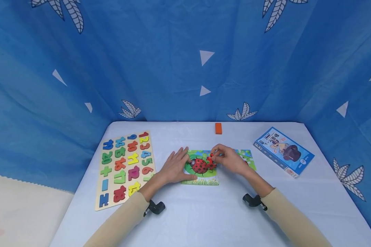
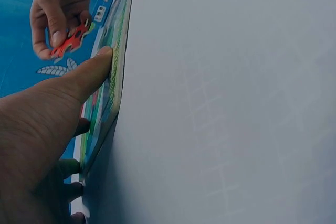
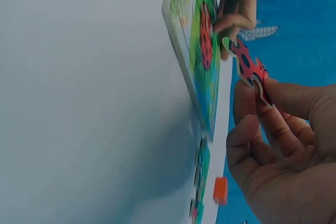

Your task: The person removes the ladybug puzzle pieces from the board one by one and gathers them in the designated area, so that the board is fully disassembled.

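Observation:
On the white table lies a puzzle board [image 1: 201, 182] printed with a large red ladybug [image 1: 199, 165] on green. My left hand [image 1: 174, 168] rests along the board's left side with fingers spread; in the left wrist view its thumb [image 2: 97, 72] presses near the board's edge. Over the board's right part, my right hand [image 1: 232, 161] pinches a red puzzle piece with black spots [image 3: 247, 61] between thumb and fingers. The right wrist view shows that piece tilted and raised off the board. Beyond the right hand, more green and blue puzzle parts [image 1: 247, 156] lie partly hidden.
A wooden number board [image 1: 110, 203] with coloured numerals lies on the left. A blue box [image 1: 284, 151] with a hat picture sits at the right. Near the table's back edge stands an orange block [image 1: 218, 128]. A blue curtain [image 1: 173, 68] hangs behind.

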The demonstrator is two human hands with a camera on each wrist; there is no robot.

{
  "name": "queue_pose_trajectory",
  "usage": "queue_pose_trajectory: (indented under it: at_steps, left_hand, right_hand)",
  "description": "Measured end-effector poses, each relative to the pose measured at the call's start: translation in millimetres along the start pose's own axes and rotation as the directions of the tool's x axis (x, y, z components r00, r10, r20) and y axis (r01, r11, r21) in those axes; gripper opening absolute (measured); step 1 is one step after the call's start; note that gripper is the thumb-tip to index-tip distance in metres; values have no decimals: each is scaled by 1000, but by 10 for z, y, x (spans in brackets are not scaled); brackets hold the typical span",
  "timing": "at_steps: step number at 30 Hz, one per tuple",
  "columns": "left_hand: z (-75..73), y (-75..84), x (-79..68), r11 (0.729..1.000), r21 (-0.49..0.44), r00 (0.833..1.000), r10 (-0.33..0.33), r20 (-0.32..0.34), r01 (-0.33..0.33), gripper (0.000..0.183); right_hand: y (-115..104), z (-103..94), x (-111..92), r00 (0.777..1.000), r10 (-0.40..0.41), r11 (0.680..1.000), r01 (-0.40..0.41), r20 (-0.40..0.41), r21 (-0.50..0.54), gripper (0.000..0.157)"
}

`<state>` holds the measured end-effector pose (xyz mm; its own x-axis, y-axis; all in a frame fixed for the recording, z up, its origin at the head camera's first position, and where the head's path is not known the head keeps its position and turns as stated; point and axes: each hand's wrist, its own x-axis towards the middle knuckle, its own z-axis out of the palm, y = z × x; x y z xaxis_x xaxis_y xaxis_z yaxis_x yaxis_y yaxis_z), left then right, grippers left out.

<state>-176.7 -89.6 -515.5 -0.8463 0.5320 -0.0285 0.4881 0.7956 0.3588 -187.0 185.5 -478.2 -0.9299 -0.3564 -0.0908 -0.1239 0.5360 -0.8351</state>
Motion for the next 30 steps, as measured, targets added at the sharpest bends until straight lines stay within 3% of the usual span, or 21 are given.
queue_pose_trajectory:
  at_steps: [9, 18, 30]
  left_hand:
    - [-12, 2, -21, 1000, -9, 1000, 2, -12, -2, 59]
    - [19, -10, -11, 1000, -1, 1000, -6, -5, 6, 60]
    - [24, -18, -1, 1000, 15, 1000, -14, 2, 14, 61]
  right_hand:
    - [177, -303, -116, 995, 76, 995, -79, -62, -53, 24]
    - [347, -574, -208, 990, 124, 983, -133, -71, -124, 23]
    - [494, -666, -234, 988, 144, 967, -152, -53, -205, 23]
